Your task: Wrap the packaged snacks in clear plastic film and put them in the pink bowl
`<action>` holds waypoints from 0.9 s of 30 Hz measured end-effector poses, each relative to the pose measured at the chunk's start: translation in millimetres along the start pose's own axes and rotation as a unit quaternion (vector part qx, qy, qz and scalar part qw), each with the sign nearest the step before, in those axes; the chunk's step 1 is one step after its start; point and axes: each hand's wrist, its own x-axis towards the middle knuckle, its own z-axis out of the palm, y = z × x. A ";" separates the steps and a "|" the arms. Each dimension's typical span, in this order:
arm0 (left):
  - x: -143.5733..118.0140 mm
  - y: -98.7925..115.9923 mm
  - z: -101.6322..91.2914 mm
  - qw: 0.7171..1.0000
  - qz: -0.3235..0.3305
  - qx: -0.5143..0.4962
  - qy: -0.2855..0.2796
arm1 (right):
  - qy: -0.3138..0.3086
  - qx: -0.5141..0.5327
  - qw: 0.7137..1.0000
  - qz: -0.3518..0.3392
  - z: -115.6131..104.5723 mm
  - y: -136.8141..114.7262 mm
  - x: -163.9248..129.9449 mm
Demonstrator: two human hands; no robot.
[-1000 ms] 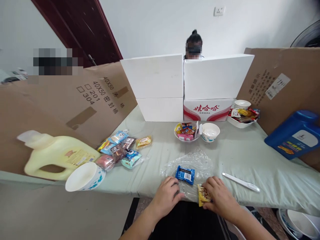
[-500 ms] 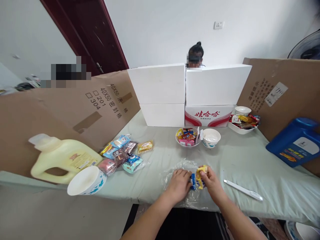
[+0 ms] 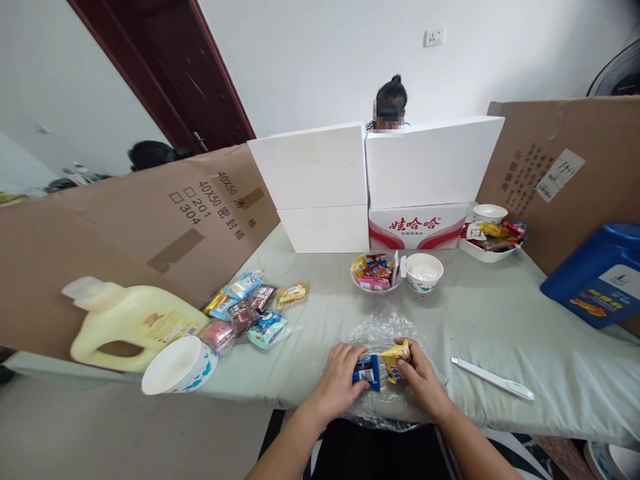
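Note:
My left hand (image 3: pixel 339 382) grips a small blue snack packet (image 3: pixel 367 371) near the table's front edge. Right beside it, my right hand (image 3: pixel 423 381) holds a yellow snack packet (image 3: pixel 395 358). The two packets nearly touch. Both hands rest over a crumpled clear plastic bag (image 3: pixel 384 329) spread on the pale green tablecloth (image 3: pixel 480 313).
A pile of snack packets (image 3: pixel 249 308), a yellow jug (image 3: pixel 131 322) and a white paper bowl (image 3: pixel 179 365) lie left. A bowl of snacks (image 3: pixel 375 273), an empty bowl (image 3: pixel 424 272), a white pen-like tool (image 3: pixel 492 379) and a blue jug (image 3: pixel 600 276) sit ahead and right. Cardboard and white boxes (image 3: pixel 367 177) wall the table; a person sits behind.
My left hand has picked up the blue packet from the plastic bag. My right hand has lifted the yellow packet from the table edge and brought it next to the blue one.

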 end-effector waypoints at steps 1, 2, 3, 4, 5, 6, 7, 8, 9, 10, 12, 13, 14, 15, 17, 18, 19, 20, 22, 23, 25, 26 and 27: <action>0.4 -2.9 -2.8 1.000 -0.020 -0.009 0.018 | 0.000 -0.001 1.000 0.000 0.0 0.8 0.2; 1.4 -6.1 -6.5 0.998 -0.044 -0.021 0.049 | 0.000 0.000 1.000 -0.001 0.1 1.4 0.4; 2.9 -8.7 -10.4 0.993 -0.070 -0.036 0.093 | 0.000 0.002 1.000 -0.004 0.3 1.8 0.6; 5.0 -10.0 -13.8 0.983 -0.096 -0.049 0.149 | -0.004 0.006 1.000 -0.008 0.6 1.9 0.8; 7.6 -9.6 -15.9 0.969 -0.116 -0.060 0.208 | -0.011 0.014 1.000 -0.012 0.9 1.9 1.0; 10.5 -7.1 -16.2 0.955 -0.126 -0.067 0.258 | -0.021 0.023 0.999 -0.014 1.1 1.7 1.1; 13.8 -2.7 -14.4 0.947 -0.125 -0.072 0.286 | -0.033 0.035 0.999 -0.014 1.1 1.6 1.1; 17.2 3.3 -10.6 0.948 -0.115 -0.078 0.287 | -0.046 0.047 0.998 -0.014 1.1 1.8 1.1; 20.6 10.2 -5.2 0.955 -0.100 -0.089 0.263 | -0.055 0.059 0.997 -0.014 1.0 2.2 1.1; 23.9 17.2 1.2 0.965 -0.086 -0.106 0.225 | -0.058 0.072 0.996 -0.015 0.8 3.1 1.2; 29.6 28.8 13.5 0.973 -0.070 -0.164 0.144 | -0.037 0.093 0.995 -0.021 0.6 5.8 1.5; 31.6 32.5 18.4 0.972 -0.065 -0.199 0.110 | -0.015 0.095 0.995 -0.024 0.6 7.4 1.8; 33.0 34.5 21.8 0.967 -0.058 -0.234 0.078 | 0.009 0.088 0.996 -0.026 0.7 8.8 1.9; 33.9 35.1 23.8 0.962 -0.050 -0.264 0.046 | 0.032 0.074 0.996 -0.026 0.8 10.0 2.1; 35.1 33.1 23.8 0.954 -0.044 -0.297 -0.011 | 0.061 0.042 0.997 -0.026 1.3 11.0 1.9; 36.0 31.1 22.1 0.950 -0.052 -0.307 -0.033 | 0.065 0.034 0.997 -0.028 1.5 10.9 1.6; 37.6 28.8 19.2 0.945 -0.064 -0.317 -0.049 | 0.064 0.034 0.997 -0.033 1.7 10.6 1.2; 40.5 26.4 14.7 0.940 -0.076 -0.327 -0.061 | 0.058 0.040 0.997 -0.038 1.8 10.2 0.7; 52.0 21.4 -0.1 0.932 -0.080 -0.343 -0.084 | 0.043 0.057 0.997 -0.042 2.0 9.9 -0.4; 61.6 18.9 -11.0 0.932 -0.069 -0.343 -0.089 | 0.037 0.066 0.996 -0.037 2.1 10.2 -1.0; 89.3 14.2 -39.4 0.948 -0.039 -0.311 -0.058 | 0.033 0.077 0.996 -0.016 2.6 11.3 -1.9; 107.3 12.3 -55.6 0.960 -0.022 -0.278 -0.011 | 0.032 0.080 0.996 -0.005 2.8 12.1 -2.3; 127.5 10.8 -71.8 0.973 -0.004 -0.224 0.064 | 0.030 0.083 0.996 0.005 3.0 12.8 -2.7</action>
